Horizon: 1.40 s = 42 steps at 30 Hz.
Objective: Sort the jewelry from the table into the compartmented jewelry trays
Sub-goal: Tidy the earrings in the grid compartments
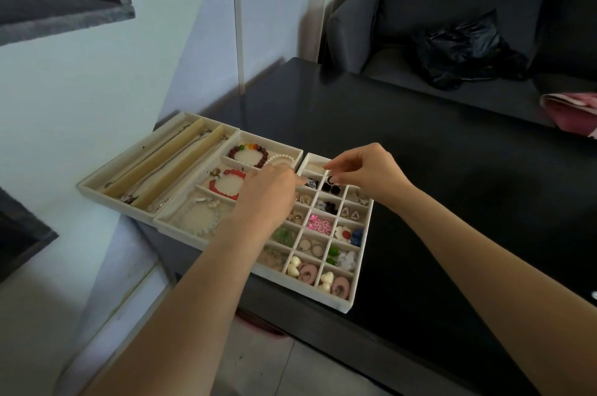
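Right hand: it hangs over the far end of the small-cell tray, fingers curled down, thumb and fingertips pinched on a small black earring with a pale rim, just above the second row of cells.
Left hand: it lies across the seam between the middle tray and the small-cell tray, fingers bent; what it has hold of, if anything, I cannot tell from here, though a white pearl bracelet runs just past its knuckles.
Small-cell tray: cream, gridded in three columns, sitting at the near left of the black table. The far corner cell looks bare; black studs lie under the held earring.
Other cells: pink flower pieces, white triangle earrings, metal hoops, green beads, and in the nearest row cream hearts beside pink ovals.
Middle tray: touching the small-cell tray on its left side; it holds a dark bead bracelet, a red bead bracelet and a pale bead bracelet, each in its own compartment.
Long tray: furthest left, with long channels and thin chains laid along them.
Beyond: a grey sofa with a black plastic bag on the seat, pink cloth at the right edge.
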Available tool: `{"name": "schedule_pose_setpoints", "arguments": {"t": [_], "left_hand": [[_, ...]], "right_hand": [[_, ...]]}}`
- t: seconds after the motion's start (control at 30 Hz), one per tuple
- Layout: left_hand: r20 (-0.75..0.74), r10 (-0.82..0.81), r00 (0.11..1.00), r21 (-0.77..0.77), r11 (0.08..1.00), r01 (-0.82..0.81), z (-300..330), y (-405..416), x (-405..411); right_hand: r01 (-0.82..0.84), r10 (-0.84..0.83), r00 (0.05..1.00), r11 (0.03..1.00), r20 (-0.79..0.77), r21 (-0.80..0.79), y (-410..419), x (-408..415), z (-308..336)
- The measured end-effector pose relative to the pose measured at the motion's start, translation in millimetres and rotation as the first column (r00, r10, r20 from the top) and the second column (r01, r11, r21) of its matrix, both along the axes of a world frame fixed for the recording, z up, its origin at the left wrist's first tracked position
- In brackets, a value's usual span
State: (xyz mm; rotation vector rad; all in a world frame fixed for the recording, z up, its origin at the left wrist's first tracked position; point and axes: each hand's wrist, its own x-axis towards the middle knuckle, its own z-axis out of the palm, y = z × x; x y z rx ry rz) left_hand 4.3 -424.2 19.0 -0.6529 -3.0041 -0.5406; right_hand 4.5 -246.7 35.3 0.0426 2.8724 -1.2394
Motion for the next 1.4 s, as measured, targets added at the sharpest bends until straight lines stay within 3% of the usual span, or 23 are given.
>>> {"name": "schedule_pose_setpoints", "arguments": {"t": [0.13, 0.3, 0.47, 0.83, 1.03, 1.27, 1.4], "left_hand": [[-0.007, 0.011, 1.0, -0.046, 0.999, -0.011, 1.7, -2.0, 0.9], [-0.02, -0.012, 1.0, -0.044, 0.999, 0.011, 1.1, -2.8, 0.9], [-0.052, -0.024, 0.998, -0.037, 0.999, 0.023, -1.7, -1.8, 0.8], [-0.052, -0.009, 0.999, -0.059, 0.998, 0.006, -5.1, -1.9, -5.1], [-0.048, -0.024, 0.999, -0.062, 0.998, 0.021, -4.1, -2.7, -3.8], [-0.045, -0.029, 0.999, -0.055, 0.998, 0.027, -1.8, -4.6, -1.2], [-0.048, -0.035, 0.998, -0.057, 0.998, 0.032, -1.7, -4.5, -0.1]], "right_hand": [[0.037, -0.032, 0.999, 0.988, -0.037, 0.15, -2.4, -7.9, -3.5], [-0.033, 0.028, 0.999, 0.916, 0.019, 0.399, -8.0, -14.5, -7.5], [-0.035, 0.025, 0.999, 0.857, 0.026, 0.514, -14.7, -14.5, -12.5], [0.031, -0.043, 0.999, 0.822, 0.009, 0.568, -23.9, -16.0, -21.3], [0.017, -0.056, 0.997, 0.856, 0.059, 0.517, -23.5, -17.8, -23.2], [0.088, -0.09, 0.996, 0.925, -0.011, 0.369, -8.9, -12.7, -12.6], [0.073, -0.082, 0.997, 0.922, 0.007, 0.381, -8.4, -9.8, -13.5]]}}
